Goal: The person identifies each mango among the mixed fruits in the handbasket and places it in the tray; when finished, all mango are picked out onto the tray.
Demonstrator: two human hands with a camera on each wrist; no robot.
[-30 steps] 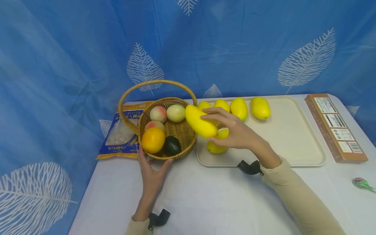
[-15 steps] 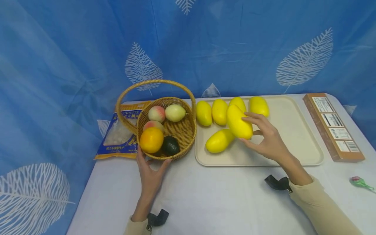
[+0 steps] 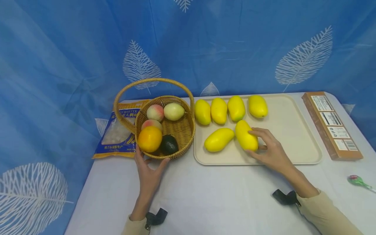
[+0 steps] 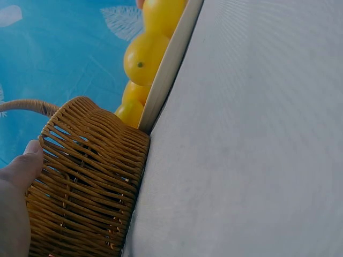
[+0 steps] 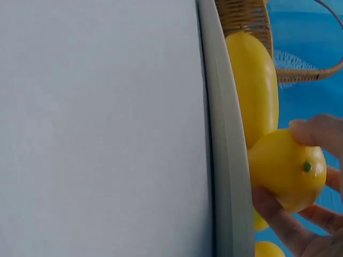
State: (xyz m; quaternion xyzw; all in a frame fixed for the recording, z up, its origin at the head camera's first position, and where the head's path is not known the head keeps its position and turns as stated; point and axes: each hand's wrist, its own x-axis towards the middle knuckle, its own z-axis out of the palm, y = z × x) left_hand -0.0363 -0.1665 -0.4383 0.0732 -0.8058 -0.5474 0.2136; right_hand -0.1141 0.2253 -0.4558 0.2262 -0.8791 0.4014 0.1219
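Observation:
A yellow mango [image 3: 246, 136] lies in the near part of the beige tray [image 3: 288, 143], and my right hand [image 3: 271, 151] holds it from the right. In the right wrist view, thumb and fingers stand on either side of that mango [image 5: 289, 168]. Its blunt end touches another mango [image 3: 219, 139] lying aslant to the left. My left hand [image 3: 150, 173] grips the near-left side of a wicker basket [image 3: 188, 145], thumb against the weave in the left wrist view. Inside the basket are an orange [image 3: 150, 139], a dark avocado [image 3: 169, 144], two peaches [image 3: 155, 112] and a pale green fruit [image 3: 174, 112].
Several more mangoes [image 3: 218, 111] line the tray's back edge. Behind the basket's left side lies a blue and orange pasta bag [image 3: 117, 137]. A long brown box [image 3: 332, 125] stands right of the tray, with a small green and red item [image 3: 359, 181] nearer me.
My right hand has carried the mango from beside the basket rightward, then lowered it onto the tray right of the slanted mango. The left hand stays at the basket.

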